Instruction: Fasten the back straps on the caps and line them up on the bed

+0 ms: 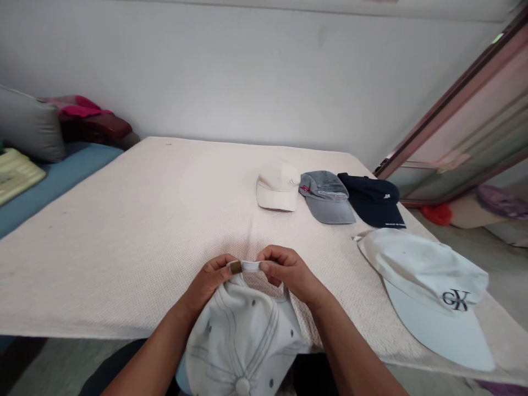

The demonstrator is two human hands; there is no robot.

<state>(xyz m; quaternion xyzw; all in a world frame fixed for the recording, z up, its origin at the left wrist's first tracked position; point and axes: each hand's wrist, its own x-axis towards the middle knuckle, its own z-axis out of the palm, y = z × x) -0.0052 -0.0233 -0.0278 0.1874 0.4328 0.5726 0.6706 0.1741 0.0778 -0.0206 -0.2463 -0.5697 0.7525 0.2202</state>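
Observation:
A pale grey-white baseball cap (243, 341) with dark stitching hangs between my hands at the table's near edge, its back strap uppermost. My left hand (212, 278) pinches the left end of the white strap (251, 266), thumb in front. At the strap's right end, my right hand (291, 272) has thumb and fingers closed on it. The cap's brim is mostly hidden below the crown, with a light blue edge showing at lower left.
On the cloth-covered table (124, 236) lie a cream cap (277, 187), a grey cap (325, 195), a navy cap (371, 198) and a white cap with a pale blue brim (437, 291). A wall stands behind; a blue-covered seat (82, 165) with cushions is at left.

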